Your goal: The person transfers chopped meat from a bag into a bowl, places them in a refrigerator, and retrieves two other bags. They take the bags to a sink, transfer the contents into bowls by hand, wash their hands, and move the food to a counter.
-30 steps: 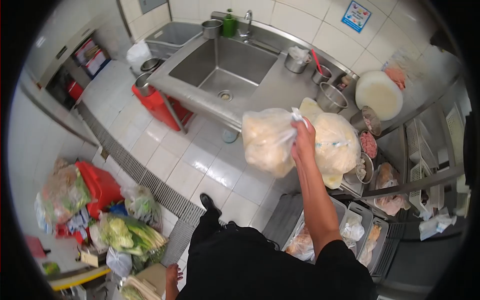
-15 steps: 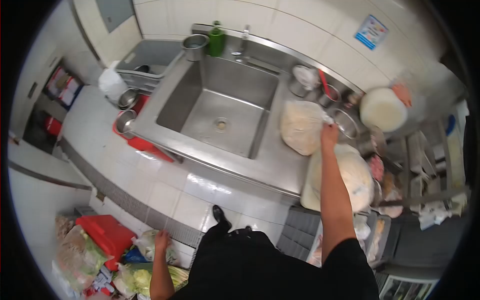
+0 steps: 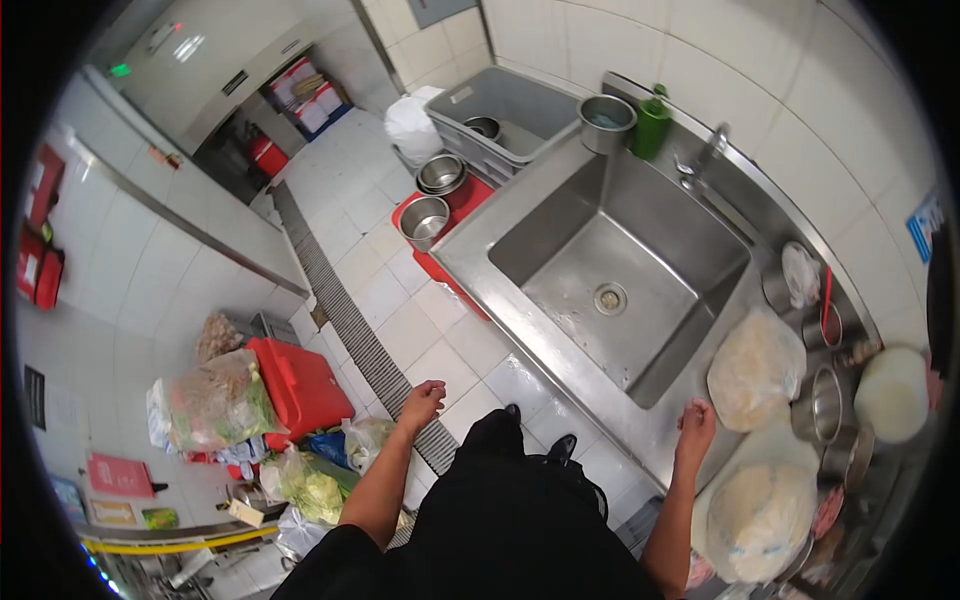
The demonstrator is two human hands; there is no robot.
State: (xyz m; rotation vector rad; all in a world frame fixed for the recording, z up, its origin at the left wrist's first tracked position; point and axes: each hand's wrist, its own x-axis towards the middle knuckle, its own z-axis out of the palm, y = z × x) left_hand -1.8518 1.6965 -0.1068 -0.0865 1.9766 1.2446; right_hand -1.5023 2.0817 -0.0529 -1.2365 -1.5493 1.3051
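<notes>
My left hand (image 3: 424, 402) is raised over the tiled floor, its fingers loosely curled and apart, holding nothing. Near the sink's front edge is my right hand (image 3: 696, 420), with its fingers curled in; nothing shows in it. Just right of that hand a clear bag of pale food (image 3: 757, 368) rests on the steel counter. A larger bag of pale food (image 3: 762, 520) lies below it, nearer to me. The steel sink (image 3: 620, 280) holds no water, and its drain shows.
A grey tub (image 3: 520, 110) and a red stool with steel pots (image 3: 424, 222) stand beyond the sink. At the left are a red bin (image 3: 300, 390) and bagged vegetables (image 3: 315, 490). A green bottle (image 3: 650, 128) stands by the tap (image 3: 708, 150).
The view has turned left, toward the doorway side. My right hand has left the smaller bag of pale food. My left hand has moved from beside the bagged vegetables to over the floor.
</notes>
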